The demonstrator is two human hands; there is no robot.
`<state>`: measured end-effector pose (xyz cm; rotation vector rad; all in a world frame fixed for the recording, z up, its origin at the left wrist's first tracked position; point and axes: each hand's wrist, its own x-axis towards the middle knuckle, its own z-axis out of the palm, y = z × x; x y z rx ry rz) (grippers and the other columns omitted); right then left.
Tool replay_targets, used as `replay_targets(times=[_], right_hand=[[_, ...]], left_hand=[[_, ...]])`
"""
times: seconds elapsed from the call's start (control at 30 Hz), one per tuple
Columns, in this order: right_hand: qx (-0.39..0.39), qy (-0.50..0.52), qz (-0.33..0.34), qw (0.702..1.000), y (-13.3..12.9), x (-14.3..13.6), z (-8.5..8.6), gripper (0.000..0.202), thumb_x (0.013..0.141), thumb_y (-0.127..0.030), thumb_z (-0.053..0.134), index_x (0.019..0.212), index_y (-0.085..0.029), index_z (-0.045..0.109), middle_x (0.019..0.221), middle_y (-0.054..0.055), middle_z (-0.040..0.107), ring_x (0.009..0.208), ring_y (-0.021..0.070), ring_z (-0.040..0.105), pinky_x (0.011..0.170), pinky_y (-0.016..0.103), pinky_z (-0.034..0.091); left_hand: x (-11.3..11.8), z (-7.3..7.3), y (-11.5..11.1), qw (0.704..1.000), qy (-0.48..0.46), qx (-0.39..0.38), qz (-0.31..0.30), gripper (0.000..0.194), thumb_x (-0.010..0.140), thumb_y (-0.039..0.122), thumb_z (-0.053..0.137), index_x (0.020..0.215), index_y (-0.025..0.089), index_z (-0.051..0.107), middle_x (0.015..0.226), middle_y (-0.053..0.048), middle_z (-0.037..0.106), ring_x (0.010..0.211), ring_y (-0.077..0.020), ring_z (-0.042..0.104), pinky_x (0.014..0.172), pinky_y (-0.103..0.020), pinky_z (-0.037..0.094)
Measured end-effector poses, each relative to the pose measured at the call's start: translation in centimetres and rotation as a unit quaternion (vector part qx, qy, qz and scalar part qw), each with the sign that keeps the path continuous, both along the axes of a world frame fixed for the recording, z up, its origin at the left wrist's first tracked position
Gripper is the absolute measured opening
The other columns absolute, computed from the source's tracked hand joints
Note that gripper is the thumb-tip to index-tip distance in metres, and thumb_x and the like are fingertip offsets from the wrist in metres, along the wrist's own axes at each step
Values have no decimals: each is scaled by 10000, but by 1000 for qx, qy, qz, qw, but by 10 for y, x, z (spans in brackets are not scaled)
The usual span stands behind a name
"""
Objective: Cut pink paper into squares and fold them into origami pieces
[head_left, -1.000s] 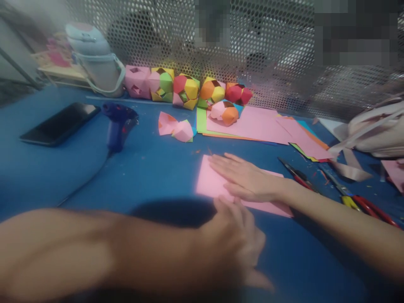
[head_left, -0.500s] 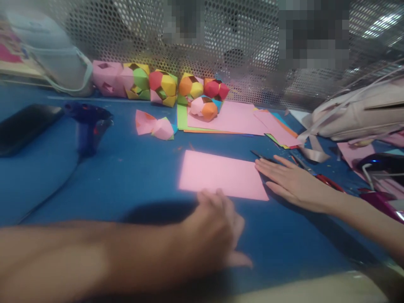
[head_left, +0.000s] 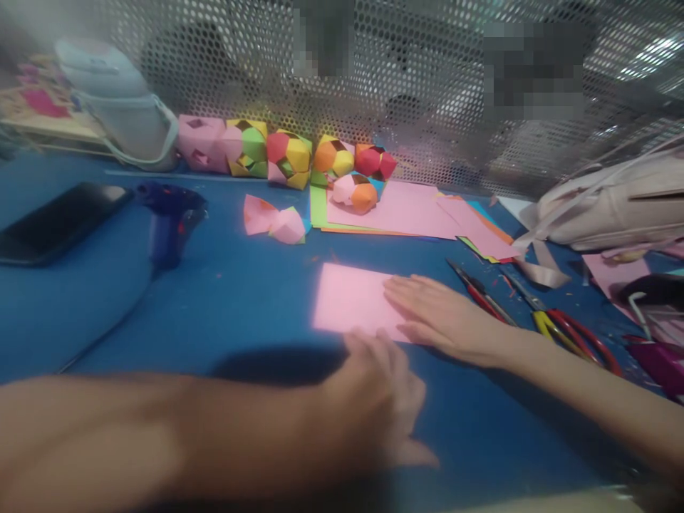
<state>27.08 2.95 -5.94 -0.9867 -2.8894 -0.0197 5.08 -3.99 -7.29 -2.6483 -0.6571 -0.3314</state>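
A pink sheet of paper [head_left: 347,299], seemingly folded to a rectangle, lies flat on the blue tabletop. My right hand [head_left: 441,313] rests palm down across its right part, fingers stretched out and covering that end. At the near edge of the paper is my left hand [head_left: 382,399], slightly blurred, its fingertips bent onto the edge and the thumb held apart. Nothing is gripped in either hand. Just beyond my right wrist lie a red-handled cutting tool [head_left: 481,296] and scissors [head_left: 561,328] with red and yellow handles.
A blue glue gun [head_left: 169,221] with its cord and a phone [head_left: 58,221] are at left. Several folded paper shapes [head_left: 288,157], coloured sheets [head_left: 406,206] and a bottle [head_left: 122,107] line the perforated metal screen [head_left: 427,92]. A pale bag [head_left: 620,192] sits at right.
My right hand has slid left from the paper's right edge onto its surface. My left hand stays at the near edge. The whole view has shifted slightly, uncovering more of the scissors.
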Motion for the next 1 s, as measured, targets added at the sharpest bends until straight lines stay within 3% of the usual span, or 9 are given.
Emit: replay_targets(times=[0.17,0.37,0.5,0.63,0.73,0.83,0.9,0.97,1.0], right_hand=[[-72,2,38,997,32,-42,-10,526,984,-355,291,1466,-145,281,1524,101,268,1428,190,188,1168,473,180],[-107,-15,69,992,56,-82,4,557,976,-409,281,1450,-119,318,1534,101,248,1437,186,158,1180,448,111],[-103,-9,36,994,52,-82,9,512,970,-379,287,1406,-139,409,1495,97,352,1400,221,283,1133,469,256],[-55,10,-82,995,41,-64,14,444,916,-303,376,1295,-133,533,1314,145,565,1197,296,522,976,491,435],[-111,73,-170,976,37,-45,21,374,839,-279,470,1158,-146,612,1105,124,669,992,268,618,847,417,504],[-246,212,-257,910,36,-29,26,206,758,-334,575,854,-170,653,789,43,682,699,186,620,643,316,511],[-298,357,-311,829,35,-22,26,187,688,-363,659,722,-190,595,654,-10,623,568,133,559,540,268,473],[-312,500,-338,734,33,-18,21,239,638,-352,717,669,-201,534,593,-41,576,504,102,514,491,241,453],[-310,545,-332,705,32,-17,18,254,641,-347,722,655,-204,512,579,-47,566,494,96,509,488,236,460]], left_hand=[[0,-5,-1,1000,-8,4,-1,775,862,706,191,1059,59,571,1078,-295,631,961,-396,633,757,-521,484],[0,-7,0,1000,-2,-4,-4,804,861,708,163,1120,65,572,1086,-259,647,988,-375,629,776,-497,499],[-1,-4,0,1000,-5,3,-2,782,862,707,163,1042,74,585,1061,-261,654,946,-380,641,746,-498,498],[-3,0,1,1000,2,-1,0,739,872,692,190,1010,79,579,1068,-270,644,908,-376,644,702,-486,496],[-4,8,7,1000,2,-18,-2,686,871,680,266,963,82,588,993,-235,652,836,-335,641,636,-421,494],[-4,24,22,998,-38,-40,-13,577,896,617,328,875,103,589,847,-148,632,763,-263,612,592,-349,479],[-4,38,37,995,-79,-57,-16,447,933,506,364,891,121,587,857,-119,619,830,-260,602,620,-340,488],[-5,48,55,988,-119,-101,20,312,932,396,418,915,131,581,926,-116,617,871,-251,590,644,-337,500],[-5,50,65,979,-157,-125,44,251,917,341,447,954,126,572,1024,-133,604,933,-256,577,697,-357,508]])
